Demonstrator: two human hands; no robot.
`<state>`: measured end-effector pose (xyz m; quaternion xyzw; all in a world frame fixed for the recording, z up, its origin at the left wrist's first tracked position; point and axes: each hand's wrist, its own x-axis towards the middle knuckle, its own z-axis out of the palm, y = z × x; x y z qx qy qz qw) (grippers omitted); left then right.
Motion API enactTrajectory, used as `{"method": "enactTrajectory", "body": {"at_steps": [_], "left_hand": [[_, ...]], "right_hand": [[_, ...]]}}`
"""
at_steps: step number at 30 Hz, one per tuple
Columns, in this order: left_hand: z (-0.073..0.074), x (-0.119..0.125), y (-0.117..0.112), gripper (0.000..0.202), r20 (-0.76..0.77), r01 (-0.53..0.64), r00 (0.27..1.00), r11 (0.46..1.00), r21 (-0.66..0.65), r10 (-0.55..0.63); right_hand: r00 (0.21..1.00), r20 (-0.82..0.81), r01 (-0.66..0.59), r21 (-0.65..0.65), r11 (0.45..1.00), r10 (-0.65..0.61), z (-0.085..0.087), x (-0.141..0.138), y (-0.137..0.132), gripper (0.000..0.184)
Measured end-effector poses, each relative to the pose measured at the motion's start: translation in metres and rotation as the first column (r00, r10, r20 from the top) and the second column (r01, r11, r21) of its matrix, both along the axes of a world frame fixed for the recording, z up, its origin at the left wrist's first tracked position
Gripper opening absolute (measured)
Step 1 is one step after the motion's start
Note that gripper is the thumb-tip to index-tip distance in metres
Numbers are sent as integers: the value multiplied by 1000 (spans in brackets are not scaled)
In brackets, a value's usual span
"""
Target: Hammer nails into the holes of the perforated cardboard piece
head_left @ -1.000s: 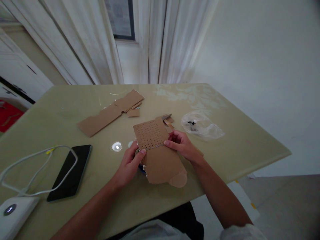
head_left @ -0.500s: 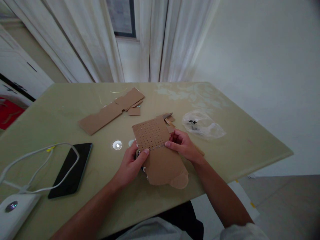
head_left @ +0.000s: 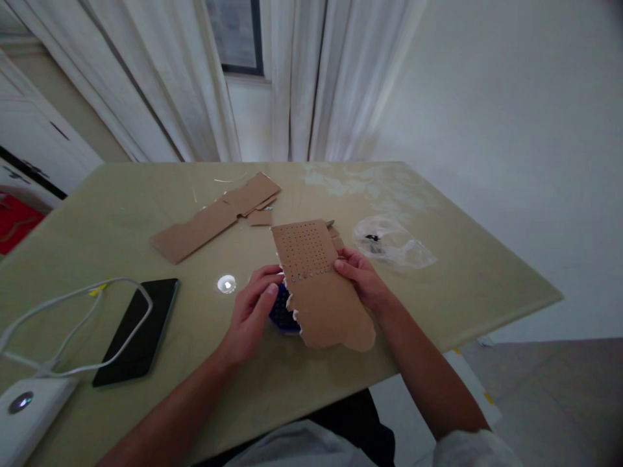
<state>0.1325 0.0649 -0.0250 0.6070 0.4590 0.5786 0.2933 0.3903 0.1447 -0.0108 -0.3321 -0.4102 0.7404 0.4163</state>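
A brown cardboard piece [head_left: 326, 308], with rows of small punched holes in its far half and a ragged left edge, is pinched between the thumb and fingers of my right hand [head_left: 364, 277]. Partly under it shows a dark blue, angular piece with holes [head_left: 282, 310]; the cardboard hides the rest. My left hand [head_left: 250, 310] grips this blue piece at its left side, its fingertips close to the cardboard's torn edge. Beyond the cardboard, a blade tip [head_left: 330, 223] pokes out next to a small cardboard scrap [head_left: 337, 240].
Cardboard strips [head_left: 219, 217] lie at the back left of the table [head_left: 195, 415]. A clear plastic bag [head_left: 394, 243] with small black things rests to the right. At the left are a black tablet-like device [head_left: 139, 331] and a white box [head_left: 34, 415] with white cables.
The cardboard has shifted right and turned a little in my right hand. My left hand has come off its edge, and the blue piece beneath has come into view.
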Motion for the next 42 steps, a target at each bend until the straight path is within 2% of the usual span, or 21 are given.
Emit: {"method": "enactTrajectory", "body": {"at_steps": [2, 4, 8, 10, 13, 15, 17, 22, 28, 35, 42], "left_hand": [[0, 1, 1, 24, 23, 39, 999, 999, 7, -39], [-1, 1, 2, 18, 27, 39, 999, 999, 30, -40], [-4, -3, 7, 10, 36, -39, 999, 995, 96, 36], [-4, -7, 10, 14, 70, -90, 994, 988, 122, 82], [-3, -13, 12, 12, 90, -162, 985, 973, 163, 148], [-2, -16, 11, 6, 60, -199, 980, 960, 198, 191], [-1, -18, 8, 4, 22, -216, 976, 948, 232, 217], [-1, -17, 3, 5, -51, -195, 975, 944, 265, 216], [-7, -19, 9, 10, -101, -205, 968, 954, 218, 231], [-8, -21, 12, 10, -137, -173, 971, 972, 159, 195], [-10, -20, 10, 8, -172, -189, 962, 971, 146, 212]], "right_hand": [[1000, -22, 21, -7, 1000, -21, 3, 1, 0, 46], [999, -23, 33, -9, 999, -33, 11, 0, -1, 47], [997, 75, -10, 0, 1000, 10, 43, -7, 3, 44], [988, 145, -57, 30, 998, 52, 60, -13, 7, 41], [974, 202, -121, 68, 990, 105, 75, -26, 11, 45], [971, 185, -166, 68, 984, 151, 74, -34, 10, 50], [978, 142, -160, 54, 986, 151, 66, -41, 6, 53], [985, 95, -144, 11, 989, 142, 51, -44, -7, 53], [986, 100, -142, 86, 986, 133, 53, -39, -8, 50], [971, 196, -140, 19, 990, 134, 49, -36, -8, 45], [955, 264, -142, 1, 990, 136, 50, -35, -8, 47]]}}
